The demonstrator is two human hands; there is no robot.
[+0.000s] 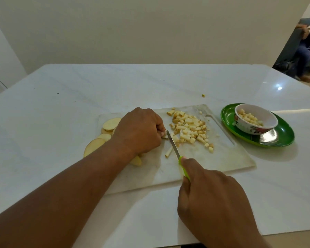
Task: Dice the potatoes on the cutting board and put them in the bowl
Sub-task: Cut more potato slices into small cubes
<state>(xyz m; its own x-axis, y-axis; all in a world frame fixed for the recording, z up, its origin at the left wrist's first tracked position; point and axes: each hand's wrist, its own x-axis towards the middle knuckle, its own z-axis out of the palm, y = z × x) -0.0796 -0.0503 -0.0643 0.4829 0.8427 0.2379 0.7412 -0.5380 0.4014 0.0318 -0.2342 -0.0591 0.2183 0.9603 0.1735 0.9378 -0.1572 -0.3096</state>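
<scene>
A white cutting board lies on the table. On its far half sits a heap of diced potato. Potato slices lie stacked at the board's left edge. My left hand curls over potato strips and pins them to the board. My right hand grips the green handle of a small knife, its blade down against the strips just right of my left fingers. One loose strip lies beside the blade. A white flowered bowl at the right holds some dice.
The bowl stands on a green oval plate right of the board. One stray potato cube lies on the white table behind the board. A person sits beyond the table's far right corner.
</scene>
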